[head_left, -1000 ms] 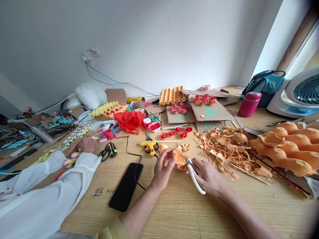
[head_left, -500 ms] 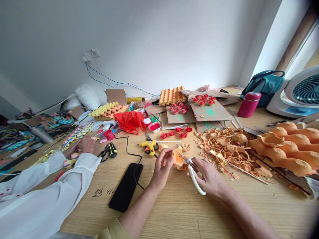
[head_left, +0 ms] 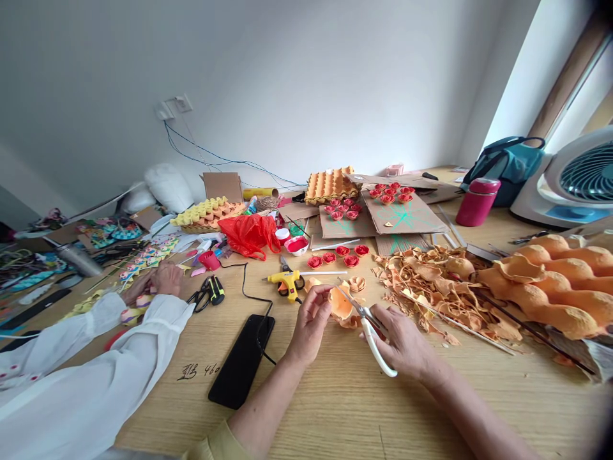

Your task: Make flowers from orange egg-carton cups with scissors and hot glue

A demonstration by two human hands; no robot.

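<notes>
My left hand (head_left: pixel 310 326) pinches an orange egg carton cup (head_left: pixel 340 303) at its left edge, its hollow turned up toward me. White-handled scissors (head_left: pixel 378 348) are gripped in my right hand (head_left: pixel 401 337). Their blades reach to the cup's right side; whether they cut into it I cannot tell. Just behind the cup lies an orange paper flower (head_left: pixel 357 283). Farther back are several red paper roses (head_left: pixel 351 260). A yellow glue gun (head_left: pixel 284 281) rests left of the cup.
Orange scraps (head_left: pixel 426 287) and an orange egg tray (head_left: pixel 555 281) spread at the right. A black phone (head_left: pixel 242 361) with a cable lies left of my forearm. A co-worker's white sleeves (head_left: pixel 148 351) occupy the left. Cardboard (head_left: pixel 407 220) with roses, a pink bottle (head_left: pixel 477 202) and a fan (head_left: pixel 569 179) stand behind.
The cup has tilted and shifted very slightly left in my left hand. The scissors' handles look spread a little wider. Otherwise the scene holds still.
</notes>
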